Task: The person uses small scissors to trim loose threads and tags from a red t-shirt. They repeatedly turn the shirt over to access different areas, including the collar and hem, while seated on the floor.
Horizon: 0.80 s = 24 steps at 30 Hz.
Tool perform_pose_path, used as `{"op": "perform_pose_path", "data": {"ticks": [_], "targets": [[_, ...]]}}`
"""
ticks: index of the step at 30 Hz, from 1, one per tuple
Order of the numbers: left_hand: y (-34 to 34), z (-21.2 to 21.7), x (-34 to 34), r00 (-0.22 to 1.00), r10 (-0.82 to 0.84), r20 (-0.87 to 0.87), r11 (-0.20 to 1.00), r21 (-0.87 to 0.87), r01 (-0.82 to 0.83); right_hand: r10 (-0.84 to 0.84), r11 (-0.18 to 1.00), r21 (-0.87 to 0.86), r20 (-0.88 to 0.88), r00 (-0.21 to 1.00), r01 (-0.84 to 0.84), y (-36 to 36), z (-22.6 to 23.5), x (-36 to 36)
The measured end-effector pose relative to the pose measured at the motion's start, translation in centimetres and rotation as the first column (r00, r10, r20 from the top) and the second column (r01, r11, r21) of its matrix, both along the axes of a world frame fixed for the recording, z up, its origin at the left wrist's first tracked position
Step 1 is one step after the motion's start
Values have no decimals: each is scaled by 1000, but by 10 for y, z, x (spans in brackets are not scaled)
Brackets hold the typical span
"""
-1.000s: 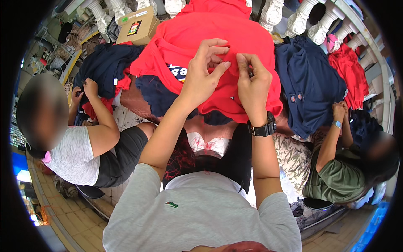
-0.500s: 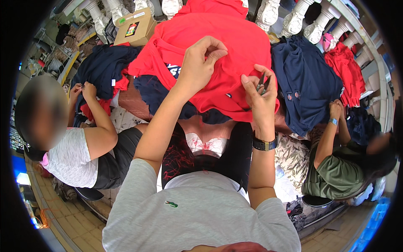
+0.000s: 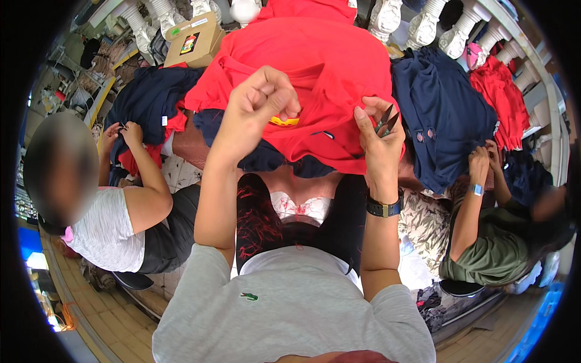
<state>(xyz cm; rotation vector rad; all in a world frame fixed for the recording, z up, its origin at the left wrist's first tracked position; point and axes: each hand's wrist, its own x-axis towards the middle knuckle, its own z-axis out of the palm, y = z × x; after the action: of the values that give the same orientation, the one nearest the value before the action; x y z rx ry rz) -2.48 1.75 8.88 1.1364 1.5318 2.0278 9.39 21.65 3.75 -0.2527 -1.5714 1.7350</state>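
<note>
A red garment [image 3: 315, 54] lies heaped over the work surface before me, with a yellow patch [image 3: 284, 121] showing beside my left hand. My left hand [image 3: 260, 109] is raised above the garment's near left part, its fingers curled into a pinch; whatever is between them, if anything, is too small to make out. In my right hand [image 3: 381, 136] are small dark thread snips [image 3: 386, 126], held in the palm with the blades pointing up. The thumb and fingertips of that hand pinch a raised fold of the red cloth. Dark navy fabric [image 3: 281, 158] shows under the garment's near edge.
Co-workers sit on both sides, handling navy garments [image 3: 154, 91] at left and navy garments [image 3: 448, 115] at right. A cardboard box [image 3: 196, 42] stands at the back left, near white balusters [image 3: 387, 21]. Red thread scraps [image 3: 257, 212] cling to my trouser leg.
My left hand has moved left and nearer to me. My right hand now pinches a lifted fold of the red cloth. The yellow patch has come into view.
</note>
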Motion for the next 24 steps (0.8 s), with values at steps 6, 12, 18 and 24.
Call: {"op": "perform_pose_path", "data": {"ticks": [6,12,18,24], "targets": [[50,-25,18,624,444,-643,834,43,-549,60,993,-103,-10,998,-60,-1,-2,0],[67,-51,11,526,479,-703,797,98,-596,32,994,-109,16,999,-30,7,-15,6],[74,-50,18,497,488,-718,789,120,-603,29,991,-128,35,999,-24,6,-19,10],[85,-57,7,383,494,-781,759,172,-629,-121,991,68,44,992,118,5,-23,5]]}}
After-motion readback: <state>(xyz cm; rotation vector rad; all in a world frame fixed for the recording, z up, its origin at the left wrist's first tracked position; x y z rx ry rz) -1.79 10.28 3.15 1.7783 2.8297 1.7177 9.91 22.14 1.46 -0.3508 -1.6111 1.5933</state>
